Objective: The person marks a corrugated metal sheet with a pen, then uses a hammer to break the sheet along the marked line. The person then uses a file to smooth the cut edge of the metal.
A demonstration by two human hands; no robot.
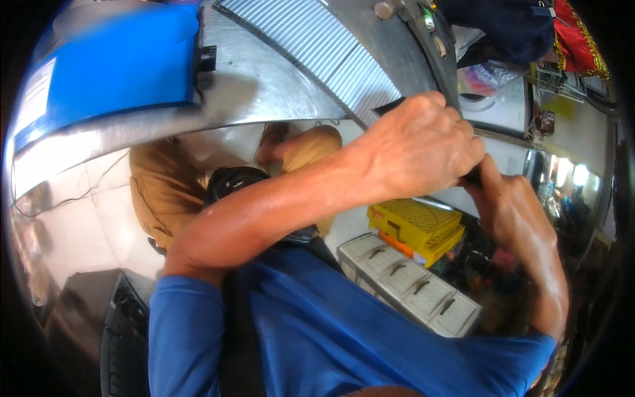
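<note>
My left hand [430, 149] is closed in a fist over the right part of the metal worktable. A dark, flat end [389, 106] sticks out at its far left side, but the fist hides most of what it grips. Close against it, my right hand [512, 205] is bent with its fingers closed near a small dark piece [471, 176] showing between the two hands. Whether both dark parts belong to one thing, I cannot tell. Beyond my left fist lies a pale ribbed panel [297, 43] with a dark edge, flat on the worktable [264, 92].
A large blue box-like object [126, 59] sits on the table's left. A hammer-like tool [390, 8] lies at the far edge. Below my arms stand a yellow case [417, 225] and a pale drawer unit [403, 284]. A dark box [99, 324] is at lower left.
</note>
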